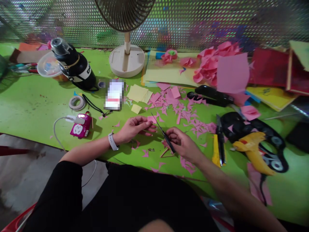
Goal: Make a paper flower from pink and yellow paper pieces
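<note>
Between the thumb and fingers of my left hand [135, 129] is a small piece of pink paper [152, 119]. My right hand [180, 141] grips a dark tool with a thin pointed tip, which looks like scissors [168, 139]. Its tip points up and left, close beside the pink paper; whether it touches the paper I cannot tell. Pink paper scraps [166, 101] lie scattered behind and to the right of my hands, with a few more in front of them. Pale yellow paper squares [138, 93] rest just beyond my left hand.
Left of my hands are a phone [115, 95], a tape roll [77, 102], a pink power adapter [80, 126] and a black bottle [74, 66]. A fan [126, 61] stands behind. On the right lie a stapler [213, 96], a cutter knife [220, 140] and a yellow glue gun [253, 149].
</note>
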`<state>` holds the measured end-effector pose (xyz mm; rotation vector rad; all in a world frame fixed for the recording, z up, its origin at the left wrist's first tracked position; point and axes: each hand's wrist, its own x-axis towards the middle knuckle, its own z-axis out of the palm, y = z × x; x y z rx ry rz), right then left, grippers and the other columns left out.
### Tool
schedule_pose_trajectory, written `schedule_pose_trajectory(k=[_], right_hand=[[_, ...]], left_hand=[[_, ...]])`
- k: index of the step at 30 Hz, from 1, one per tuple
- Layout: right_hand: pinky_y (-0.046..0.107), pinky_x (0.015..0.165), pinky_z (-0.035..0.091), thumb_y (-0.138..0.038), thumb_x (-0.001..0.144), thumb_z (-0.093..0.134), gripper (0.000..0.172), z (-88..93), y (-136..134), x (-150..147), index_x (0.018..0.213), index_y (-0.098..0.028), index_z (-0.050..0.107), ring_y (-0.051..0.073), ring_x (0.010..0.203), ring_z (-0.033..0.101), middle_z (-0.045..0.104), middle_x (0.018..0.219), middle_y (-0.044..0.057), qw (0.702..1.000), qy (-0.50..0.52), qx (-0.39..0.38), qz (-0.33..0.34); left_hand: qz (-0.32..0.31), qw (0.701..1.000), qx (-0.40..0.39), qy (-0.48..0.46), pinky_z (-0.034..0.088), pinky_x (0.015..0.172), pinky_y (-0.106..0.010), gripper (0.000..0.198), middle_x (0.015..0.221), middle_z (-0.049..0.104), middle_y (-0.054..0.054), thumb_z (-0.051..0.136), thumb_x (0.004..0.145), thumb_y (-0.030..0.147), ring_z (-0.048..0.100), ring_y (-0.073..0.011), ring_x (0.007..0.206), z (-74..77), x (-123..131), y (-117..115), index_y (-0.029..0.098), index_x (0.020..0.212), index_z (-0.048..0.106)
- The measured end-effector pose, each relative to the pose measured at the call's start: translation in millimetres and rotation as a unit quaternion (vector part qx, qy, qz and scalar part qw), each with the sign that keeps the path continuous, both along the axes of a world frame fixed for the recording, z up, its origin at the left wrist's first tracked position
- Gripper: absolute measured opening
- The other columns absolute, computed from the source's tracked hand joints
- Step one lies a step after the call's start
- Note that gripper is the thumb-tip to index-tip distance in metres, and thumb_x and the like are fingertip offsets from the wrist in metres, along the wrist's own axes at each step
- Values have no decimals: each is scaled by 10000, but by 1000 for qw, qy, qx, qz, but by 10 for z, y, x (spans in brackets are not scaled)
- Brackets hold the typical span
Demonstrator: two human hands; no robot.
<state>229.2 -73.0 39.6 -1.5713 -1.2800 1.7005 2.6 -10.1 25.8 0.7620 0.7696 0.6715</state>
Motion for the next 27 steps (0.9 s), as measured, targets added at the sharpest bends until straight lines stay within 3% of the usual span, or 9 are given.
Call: schedule_pose_trajectory(k=[7,27], right_hand=[[322,590,544,-668,673,853,572,-93,-20,22,931,-254,555,193,728,627,634,829,15,1000,18,-6,3],[325,579,534,-747,632,840,611,-44,-24,2,854,-237,586,179,670,610,639,751,7,1000,29,6,-3]], left_hand=[[-6,1000,-7,-4,624,757,-275,454,975,791,-106,883,765,454,777,-166,849,19,6,-30,99,988,709],[-9,1000,-23,-13,627,762,-267,374,941,796,-108,866,810,395,782,-156,812,-16,7,-27,90,953,704]])
